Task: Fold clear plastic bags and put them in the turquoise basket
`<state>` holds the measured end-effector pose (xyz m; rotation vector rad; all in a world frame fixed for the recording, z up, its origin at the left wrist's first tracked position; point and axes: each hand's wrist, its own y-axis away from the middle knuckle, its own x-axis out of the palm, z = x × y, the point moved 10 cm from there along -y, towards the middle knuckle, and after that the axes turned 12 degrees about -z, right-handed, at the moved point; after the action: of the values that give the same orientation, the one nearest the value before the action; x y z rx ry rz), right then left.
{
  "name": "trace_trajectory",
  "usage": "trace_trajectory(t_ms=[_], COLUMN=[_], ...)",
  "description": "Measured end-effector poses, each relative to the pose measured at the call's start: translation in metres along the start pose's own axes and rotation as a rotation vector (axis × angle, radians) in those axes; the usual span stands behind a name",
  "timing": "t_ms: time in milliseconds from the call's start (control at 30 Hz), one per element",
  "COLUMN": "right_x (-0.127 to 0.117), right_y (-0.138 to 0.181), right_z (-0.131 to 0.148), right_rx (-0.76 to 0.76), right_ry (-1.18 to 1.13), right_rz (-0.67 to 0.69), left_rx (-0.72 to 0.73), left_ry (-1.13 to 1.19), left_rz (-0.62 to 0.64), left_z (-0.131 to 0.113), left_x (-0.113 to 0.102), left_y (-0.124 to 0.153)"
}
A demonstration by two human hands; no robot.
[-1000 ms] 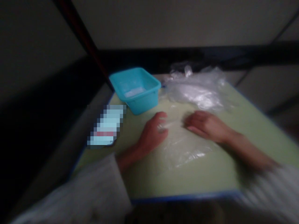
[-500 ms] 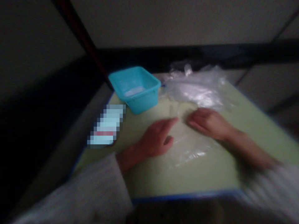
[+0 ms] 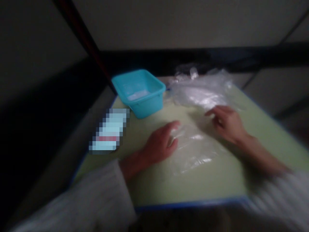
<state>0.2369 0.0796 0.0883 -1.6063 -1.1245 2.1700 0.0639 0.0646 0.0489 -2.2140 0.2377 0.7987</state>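
Note:
A thin clear plastic bag (image 3: 193, 151) lies flat on the pale yellow-green table, shiny with creases. My left hand (image 3: 161, 141) rests at its left edge, thumb and index finger apart, the fingertips touching or almost touching the film. Just beyond the bag's upper right corner, my right hand (image 3: 228, 124) hovers with its fingers loosely bent and a gap between thumb and index finger. Blur and dim light hide whether any film lies at its fingertips. Behind that hand sits a heap of crumpled clear plastic bags (image 3: 202, 91).
A turquoise plastic basin (image 3: 149, 104) with something whitish inside stands at the table's back left. Before it lies a pixelated, bright phone-like object (image 3: 111, 129). The table (image 3: 193, 190) has a blue edge, and a wall (image 3: 193, 25) rises behind it.
My right hand has lifted off the bag and moved right, its fingers loosening. My left index finger has drawn back slightly. The bag's upper part now shows more plainly between the hands.

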Motion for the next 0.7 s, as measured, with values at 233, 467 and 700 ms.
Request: trace_trajectory(t_ms=[233,467,700], right_x=[0.018,0.035,0.053], right_y=[0.009,0.015,0.025], right_z=[0.042,0.058,0.055], right_rx=[-0.183,-0.218,-0.274], right_ry=[-0.45,-0.58,-0.473], right_rz=[0.206,0.378,0.541], left_rx=[0.125,0.196,0.212], left_ry=[-0.055,-0.14,-0.18], left_rz=[0.297,0.434,0.491], left_z=[-0.007,-0.008,-0.008], left_x=[0.027,0.037,0.038], left_y=[0.011,0.019,0.02])
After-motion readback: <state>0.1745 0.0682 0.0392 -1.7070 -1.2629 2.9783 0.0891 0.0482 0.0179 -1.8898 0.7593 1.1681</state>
